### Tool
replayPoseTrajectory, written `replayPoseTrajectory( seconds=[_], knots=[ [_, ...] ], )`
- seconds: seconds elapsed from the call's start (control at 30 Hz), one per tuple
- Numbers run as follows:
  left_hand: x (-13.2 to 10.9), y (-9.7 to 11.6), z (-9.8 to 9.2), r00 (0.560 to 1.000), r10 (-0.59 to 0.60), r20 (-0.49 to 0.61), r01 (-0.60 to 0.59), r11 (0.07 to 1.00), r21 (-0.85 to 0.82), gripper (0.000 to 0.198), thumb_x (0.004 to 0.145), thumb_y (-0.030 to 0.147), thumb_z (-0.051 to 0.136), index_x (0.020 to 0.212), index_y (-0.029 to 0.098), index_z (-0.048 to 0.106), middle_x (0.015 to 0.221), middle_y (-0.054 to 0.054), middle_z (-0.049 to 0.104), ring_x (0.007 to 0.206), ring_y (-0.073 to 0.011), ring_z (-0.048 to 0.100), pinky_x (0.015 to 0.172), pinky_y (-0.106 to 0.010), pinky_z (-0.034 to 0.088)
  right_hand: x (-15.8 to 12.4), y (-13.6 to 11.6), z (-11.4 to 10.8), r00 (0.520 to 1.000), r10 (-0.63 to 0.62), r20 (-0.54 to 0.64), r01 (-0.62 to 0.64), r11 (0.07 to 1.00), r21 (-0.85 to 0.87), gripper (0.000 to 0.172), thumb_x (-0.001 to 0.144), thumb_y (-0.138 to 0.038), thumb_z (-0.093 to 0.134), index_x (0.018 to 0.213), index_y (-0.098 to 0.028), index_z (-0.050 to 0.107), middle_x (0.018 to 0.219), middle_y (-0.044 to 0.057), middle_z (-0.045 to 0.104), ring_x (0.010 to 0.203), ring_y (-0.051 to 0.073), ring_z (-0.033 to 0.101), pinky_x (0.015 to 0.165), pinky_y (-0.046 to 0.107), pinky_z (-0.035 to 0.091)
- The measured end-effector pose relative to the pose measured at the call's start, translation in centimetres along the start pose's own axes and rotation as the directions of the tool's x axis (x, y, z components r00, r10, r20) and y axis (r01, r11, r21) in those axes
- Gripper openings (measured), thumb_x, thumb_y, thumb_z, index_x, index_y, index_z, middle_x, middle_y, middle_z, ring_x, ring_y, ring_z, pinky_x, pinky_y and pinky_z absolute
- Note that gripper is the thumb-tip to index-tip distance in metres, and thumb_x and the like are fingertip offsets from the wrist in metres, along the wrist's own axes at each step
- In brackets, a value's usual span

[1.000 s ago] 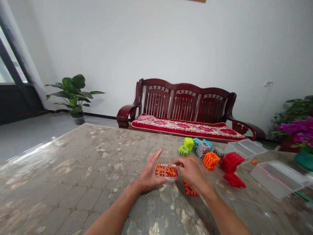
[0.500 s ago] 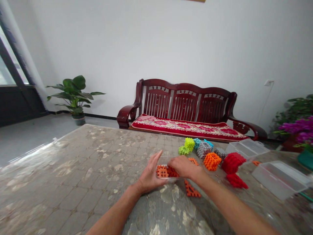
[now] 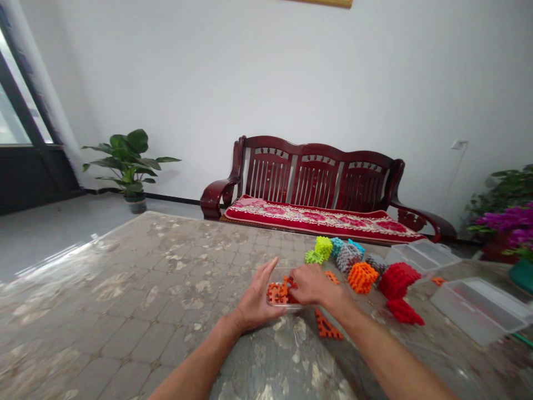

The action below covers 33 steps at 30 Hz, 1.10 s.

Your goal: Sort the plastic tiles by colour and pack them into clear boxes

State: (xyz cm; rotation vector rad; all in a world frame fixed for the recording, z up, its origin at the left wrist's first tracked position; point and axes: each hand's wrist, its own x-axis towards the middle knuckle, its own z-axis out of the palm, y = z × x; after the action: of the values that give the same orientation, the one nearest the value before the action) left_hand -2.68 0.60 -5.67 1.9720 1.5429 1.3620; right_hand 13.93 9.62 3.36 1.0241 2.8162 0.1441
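Note:
A clear plastic box (image 3: 291,307) sits on the table in front of me, with orange lattice-like building pieces (image 3: 275,293) inside. My left hand (image 3: 256,300) clasps its left end, thumb along the near wall and fingers reaching up the far side. Over the box's right part, my right hand (image 3: 312,284) has its fingers curled down on an orange building piece (image 3: 286,288) that stands tilted up. Darker red-orange pieces show under those fingers, partly hidden. A triangular orange piece (image 3: 328,326) lies by the box's near right corner, and another orange piece (image 3: 332,277) lies behind my right wrist.
Right of the box stand clusters of pieces: lime green (image 3: 323,248), grey (image 3: 348,256), orange (image 3: 362,277) and red (image 3: 398,279). Two clear plastic containers (image 3: 478,311) lie at the far right. The tablecloth (image 3: 125,289) is patterned. Behind the table is a wooden bench (image 3: 316,172).
My right hand has shifted slightly, and an orange piece in the box now stands tilted up at its fingertips. My left hand keeps its place on the box.

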Motion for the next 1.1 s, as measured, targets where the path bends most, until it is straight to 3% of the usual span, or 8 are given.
replayPoseTrajectory(
  seconds=[0.4,0.73,1.1],
  knots=[
    [0.0,-0.1,0.1,1.0,0.002,0.002,-0.002,1.0,0.006,0.111,0.069,0.045,0.084,0.157,0.023,0.021,0.153,-0.016,0.037,0.143,-0.0334,0.036,0.121,-0.053,0.031,0.0,-0.2,1.1,0.994,0.107,0.001,-0.106,0.99,0.092,0.028,0.084,-0.037,0.058,0.098,-0.022,0.078,0.094,0.012,0.078,0.089,0.025,0.072,0.076,0.029,0.05],
    [0.0,0.4,-0.2,1.0,-0.017,0.019,0.017,1.0,-0.001,0.11,0.07,0.053,0.082,0.156,0.021,0.022,0.153,-0.018,0.037,0.143,-0.0345,0.037,0.12,-0.054,0.031,0.4,-0.6,0.5,0.988,0.138,0.064,-0.144,0.983,0.113,0.031,0.082,-0.024,0.055,0.101,-0.022,0.079,0.098,0.013,0.078,0.093,0.027,0.073,0.075,0.03,0.051],
    [0.0,0.2,-0.1,1.0,-0.004,0.01,0.004,1.0,0.014,0.109,0.07,0.052,0.082,0.156,0.022,0.022,0.153,-0.017,0.037,0.143,-0.0339,0.037,0.121,-0.054,0.03,-0.3,0.0,1.0,0.991,0.128,-0.038,-0.122,0.983,0.136,0.03,0.088,-0.022,0.049,0.099,-0.021,0.077,0.097,0.012,0.077,0.091,0.025,0.072,0.077,0.029,0.048]
  ],
)
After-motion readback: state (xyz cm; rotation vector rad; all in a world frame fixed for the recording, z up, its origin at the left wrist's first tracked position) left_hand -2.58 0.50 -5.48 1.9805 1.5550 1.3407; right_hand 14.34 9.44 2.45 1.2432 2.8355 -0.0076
